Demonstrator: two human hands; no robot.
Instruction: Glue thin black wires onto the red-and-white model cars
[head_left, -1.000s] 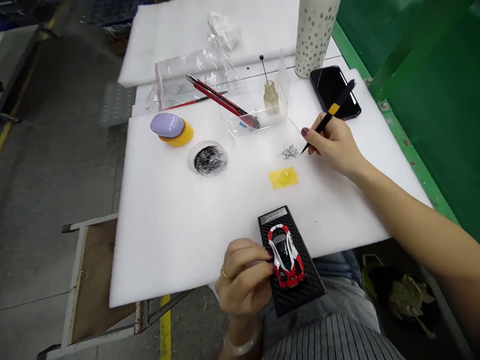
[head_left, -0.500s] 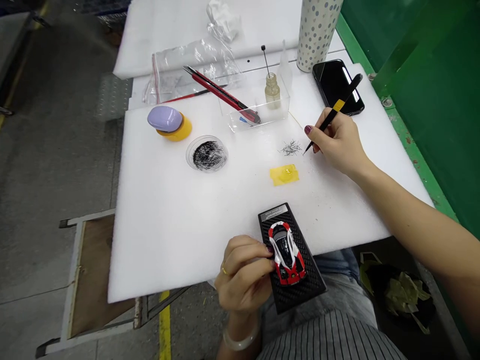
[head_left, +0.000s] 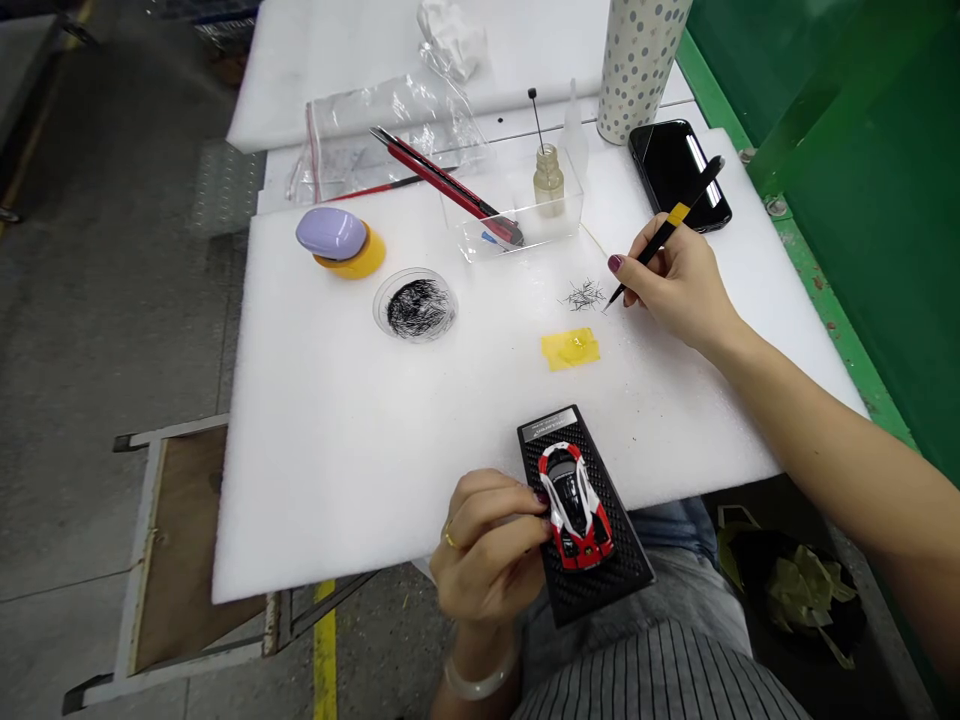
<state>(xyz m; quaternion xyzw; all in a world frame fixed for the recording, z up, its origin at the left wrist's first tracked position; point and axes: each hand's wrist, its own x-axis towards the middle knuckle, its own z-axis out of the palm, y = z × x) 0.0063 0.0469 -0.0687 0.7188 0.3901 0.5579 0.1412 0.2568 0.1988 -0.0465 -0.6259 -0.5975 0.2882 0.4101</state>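
Observation:
My left hand [head_left: 487,545] grips the side of a model car on a black textured base [head_left: 551,590], at the front edge of the foam-covered table. The model car [head_left: 576,505] is red and white with a dark cabin. My right hand [head_left: 671,285] is closed round black tweezers [head_left: 660,238] with a yellow band. Their tip points down at the foam, at the right edge of a small pile of thin black bristle-like pieces [head_left: 583,295]. Whether the tip pinches a piece is too small to tell. Just below the pile lies a yellow tape patch [head_left: 571,349] with a glossy drop on it.
A round clear dish [head_left: 415,306] holds many black pieces. Behind stand a purple-and-yellow container [head_left: 341,243], a clear tray [head_left: 517,235] with a small glass bottle [head_left: 548,180], and a red cutter [head_left: 450,187]. A phone [head_left: 675,170] and a dotted tumbler [head_left: 641,70] are at back right.
The tweezers' tip has shifted very slightly left, toward the pile. My left hand and the model car stay almost where they were.

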